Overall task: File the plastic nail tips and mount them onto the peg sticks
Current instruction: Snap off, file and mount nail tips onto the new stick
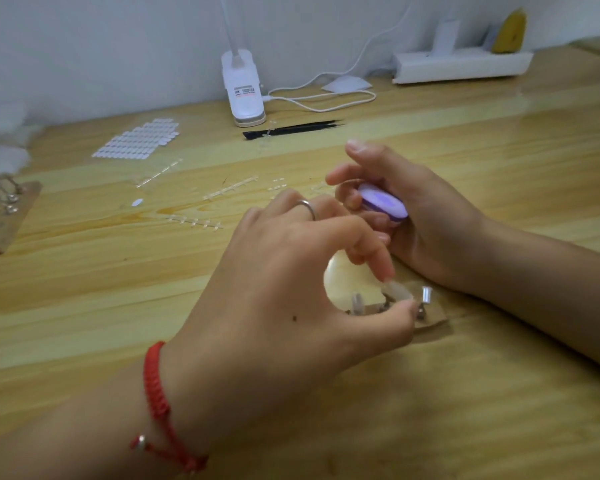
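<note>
My left hand [291,271], with a ring and a red string bracelet, pinches a clear plastic nail tip [399,292] between forefinger and thumb, right over a peg on a small brown board [433,317]. Clear and metal pegs [426,295] stand on that board. My right hand [413,209] rests on its side behind it and grips a small purple and white nail file block [383,204]. Empty clear nail tip sprues [194,221] lie scattered on the wooden table [118,292].
A sheet of white adhesive tabs [139,140] lies at the back left. Black tweezers [291,129] lie before a white clip lamp [243,88] with its cable. A second brown board with pegs [4,209] sits at the left edge. A white power strip [461,65] is against the wall.
</note>
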